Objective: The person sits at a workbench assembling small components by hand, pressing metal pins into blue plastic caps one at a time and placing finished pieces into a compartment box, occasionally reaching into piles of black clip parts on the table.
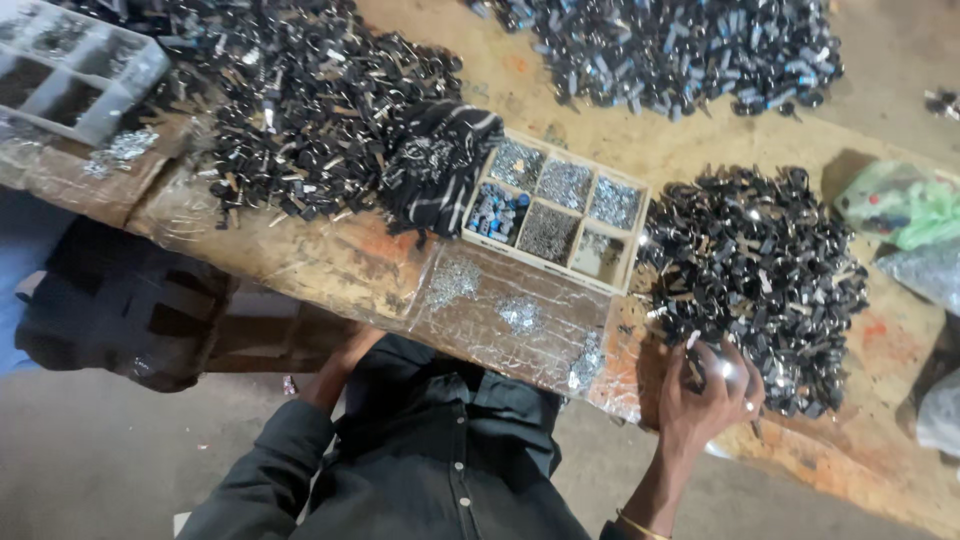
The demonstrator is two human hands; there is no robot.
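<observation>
My right hand [705,395] is raised at the near edge of a large heap of small black parts [760,270], and its fingers are pinched on one small black part with a shiny spot. A thin bangle circles that wrist. My left hand [345,362] reaches up under the table's front edge [330,270], with the fingers hidden, so I cannot tell what it holds. A wooden tray with several compartments [628,262] sits between the heaps and holds small metal pieces and blue parts.
Another big heap of black parts [300,100] lies at the left with a striped dark cloth [440,165] on it. A heap of blue-black parts [680,50] is farther back. Small piles of metal bits [455,280] lie near the edge. There is a grey divided box [75,65] at far left and a green bag [900,205] at right.
</observation>
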